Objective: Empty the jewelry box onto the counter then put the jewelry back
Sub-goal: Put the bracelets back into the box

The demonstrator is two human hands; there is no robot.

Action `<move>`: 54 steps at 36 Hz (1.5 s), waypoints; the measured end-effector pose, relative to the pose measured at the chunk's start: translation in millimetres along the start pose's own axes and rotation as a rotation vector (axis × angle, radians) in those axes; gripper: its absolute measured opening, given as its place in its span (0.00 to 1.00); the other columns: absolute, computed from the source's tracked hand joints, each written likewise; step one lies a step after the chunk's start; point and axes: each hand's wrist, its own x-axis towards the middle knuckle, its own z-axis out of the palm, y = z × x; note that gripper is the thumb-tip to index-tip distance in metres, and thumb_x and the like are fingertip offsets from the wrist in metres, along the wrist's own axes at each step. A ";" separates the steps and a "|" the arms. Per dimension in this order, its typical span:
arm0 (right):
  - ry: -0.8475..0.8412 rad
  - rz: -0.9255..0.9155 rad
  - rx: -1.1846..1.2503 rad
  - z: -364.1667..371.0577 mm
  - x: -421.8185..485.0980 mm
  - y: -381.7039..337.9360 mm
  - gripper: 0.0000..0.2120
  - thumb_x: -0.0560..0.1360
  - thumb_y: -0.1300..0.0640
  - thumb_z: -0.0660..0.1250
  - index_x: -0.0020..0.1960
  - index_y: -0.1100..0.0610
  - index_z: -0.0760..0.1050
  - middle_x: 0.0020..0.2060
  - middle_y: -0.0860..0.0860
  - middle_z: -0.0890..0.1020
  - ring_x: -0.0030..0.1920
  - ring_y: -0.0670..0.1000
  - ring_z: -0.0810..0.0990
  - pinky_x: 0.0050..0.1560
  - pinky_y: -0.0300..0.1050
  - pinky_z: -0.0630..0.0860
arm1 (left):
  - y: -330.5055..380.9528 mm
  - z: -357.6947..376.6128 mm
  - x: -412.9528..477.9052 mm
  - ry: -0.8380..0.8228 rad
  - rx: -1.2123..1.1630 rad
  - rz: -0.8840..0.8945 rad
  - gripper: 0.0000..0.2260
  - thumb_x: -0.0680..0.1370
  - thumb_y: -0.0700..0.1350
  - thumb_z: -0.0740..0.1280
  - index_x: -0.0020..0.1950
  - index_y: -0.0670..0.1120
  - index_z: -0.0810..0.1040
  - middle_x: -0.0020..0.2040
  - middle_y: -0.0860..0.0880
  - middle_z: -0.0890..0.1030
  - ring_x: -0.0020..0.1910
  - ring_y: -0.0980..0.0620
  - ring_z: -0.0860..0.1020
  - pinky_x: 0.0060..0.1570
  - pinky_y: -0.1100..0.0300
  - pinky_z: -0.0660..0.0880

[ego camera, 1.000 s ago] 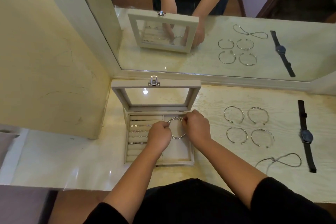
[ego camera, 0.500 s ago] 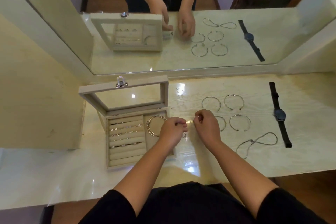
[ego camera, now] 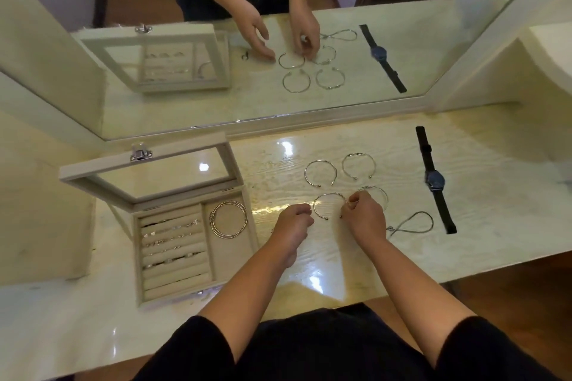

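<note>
The beige jewelry box (ego camera: 145, 294) stands open at the left of the counter, with rings in its rolls and thin bangles (ego camera: 229, 219) in its right compartment. Four silver cuff bracelets lie to its right, among them the lower left cuff (ego camera: 322, 198). My left hand (ego camera: 294, 223) hovers just right of the box with loosely curled fingers and holds nothing visible. My right hand (ego camera: 366, 216) covers part of the lower right cuff (ego camera: 379, 192) and pinches a small silver piece at its fingertips. The mirror shows another tiny piece (ego camera: 245, 55) on the counter by my left hand.
A silver necklace (ego camera: 414, 223) lies right of my right hand, and a black watch (ego camera: 435, 179) lies stretched out further right. A mirror (ego camera: 402, 77) runs along the back of the counter. The counter's front edge (ego camera: 402, 281) is close to my body.
Both hands left the box, where the bangles stayed, and moved right over the counter. My right hand is now at the lower cuffs; my left hand has separated from it.
</note>
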 end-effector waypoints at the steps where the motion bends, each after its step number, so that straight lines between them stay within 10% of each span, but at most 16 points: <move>1: -0.009 -0.003 -0.007 0.2 0.8 0.7 0.10 0.74 0.60 0.63 0.55 0.61 0.72 0.48 0.55 0.80 0.48 0.56 0.78 0.43 0.43 0.69 | 0.0 0.9 0.2 -0.001 -0.012 -0.002 0.12 0.76 0.35 0.61 0.57 0.46 0.74 0.56 0.48 0.74 0.56 0.50 0.73 0.50 0.58 0.67; 21: -0.089 0.027 -0.100 -3.3 16.0 -4.4 0.05 0.69 0.64 0.63 0.34 0.62 0.74 0.35 0.63 0.80 0.35 0.58 0.75 0.35 0.43 0.66 | 5.7 7.6 3.5 -0.017 -0.119 -0.030 0.12 0.76 0.36 0.59 0.35 0.50 0.70 0.43 0.48 0.72 0.46 0.54 0.73 0.52 0.56 0.65; 54: -0.213 -0.268 0.006 61.8 -57.5 -87.4 0.02 0.71 0.60 0.62 0.42 0.57 0.73 0.42 0.54 0.82 0.43 0.55 0.79 0.42 0.45 0.73 | -21.4 -107.0 -37.9 0.328 -0.211 0.235 0.10 0.75 0.36 0.63 0.54 0.42 0.78 0.53 0.45 0.79 0.49 0.50 0.75 0.46 0.63 0.72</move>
